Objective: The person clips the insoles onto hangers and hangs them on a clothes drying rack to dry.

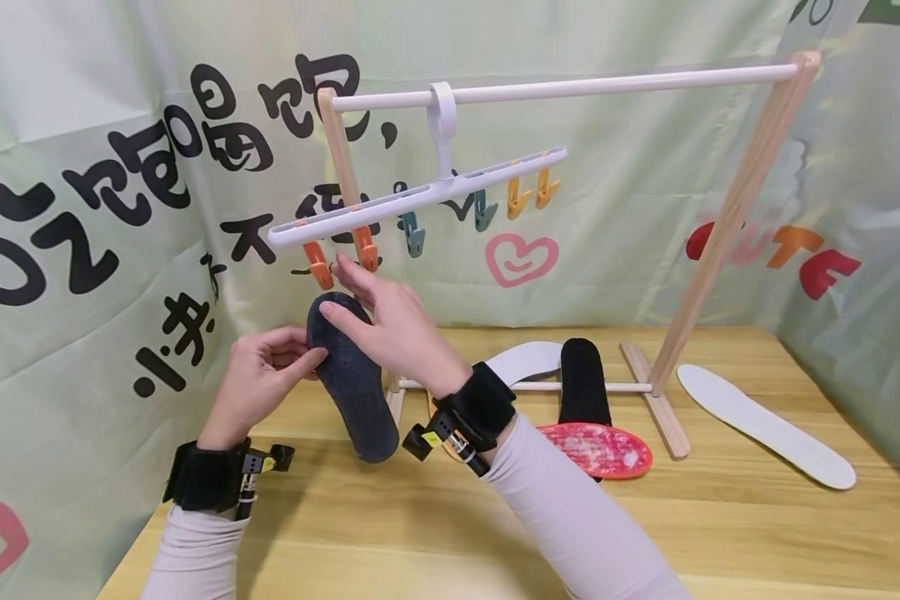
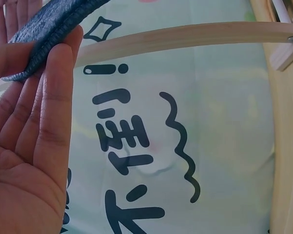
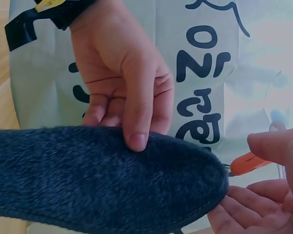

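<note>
My left hand (image 1: 251, 387) pinches a dark blue fuzzy insole (image 1: 356, 400) by its side edge, thumb on the fuzzy face and fingers behind. The insole hangs tilted below a white clip hanger (image 1: 420, 197). My right hand (image 1: 401, 329) is at the insole's upper end; in the right wrist view its thumb stands apart from the insole and its fingers reach the rounded tip. Between that thumb and fingers appears an orange clip (image 3: 251, 163), close to the tip. Another orange clip (image 1: 317, 265) hangs just above the insole in the head view.
The hanger hooks over the rail of a wooden rack (image 1: 727, 225). Teal clips (image 1: 414, 235) and yellow clips (image 1: 517, 200) hang further along it. On the table (image 1: 720, 533) lie a red insole (image 1: 607, 454), a black insole (image 1: 581, 383) and white insoles (image 1: 765, 425).
</note>
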`<state>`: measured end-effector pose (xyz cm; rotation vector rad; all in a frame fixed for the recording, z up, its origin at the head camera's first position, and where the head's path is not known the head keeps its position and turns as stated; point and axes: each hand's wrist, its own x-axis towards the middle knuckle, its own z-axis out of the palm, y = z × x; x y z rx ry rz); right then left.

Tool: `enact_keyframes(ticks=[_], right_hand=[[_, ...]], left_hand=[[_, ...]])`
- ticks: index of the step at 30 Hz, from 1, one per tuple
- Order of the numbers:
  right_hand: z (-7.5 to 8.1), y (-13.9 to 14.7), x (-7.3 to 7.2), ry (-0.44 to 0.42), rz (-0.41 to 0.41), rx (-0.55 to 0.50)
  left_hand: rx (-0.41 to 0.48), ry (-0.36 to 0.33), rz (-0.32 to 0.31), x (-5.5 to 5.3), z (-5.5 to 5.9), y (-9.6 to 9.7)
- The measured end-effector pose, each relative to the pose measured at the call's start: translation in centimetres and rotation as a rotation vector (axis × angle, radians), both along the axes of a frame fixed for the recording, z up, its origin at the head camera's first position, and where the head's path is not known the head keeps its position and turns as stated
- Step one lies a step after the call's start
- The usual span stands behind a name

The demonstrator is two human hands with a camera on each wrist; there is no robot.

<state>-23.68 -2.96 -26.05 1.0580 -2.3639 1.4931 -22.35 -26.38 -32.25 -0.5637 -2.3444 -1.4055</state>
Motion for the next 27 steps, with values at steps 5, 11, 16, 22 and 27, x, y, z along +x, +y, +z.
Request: enact_keyframes(ticks=[5,11,16,22,27], right_hand=[[0.6,-0.7,0.0,-0.041,0.026,-0.083],[1.2,-1.7,0.1,-0.042,0.013,-0.139],[1.5,-2.4,0.0,-0.055,0.015,-0.222],[1.7,-2.6,-0.2,-0.054,0.01,-0.28],[1.8,-2.7,-0.5,-0.032,-0.001,-0.3]], left_hand=[[-0.007,0.002,0.004,0.0,0.0,-0.1],[-0.024,0.006,0.009,0.1,0.2,0.0],[-0.047,0.014,0.026,0.3,0.4,0.1],[-0.051,0.015,0.024,0.4,0.5,0.2],[-0.047,0.02,0.018,0.4,0.5,0.2]])
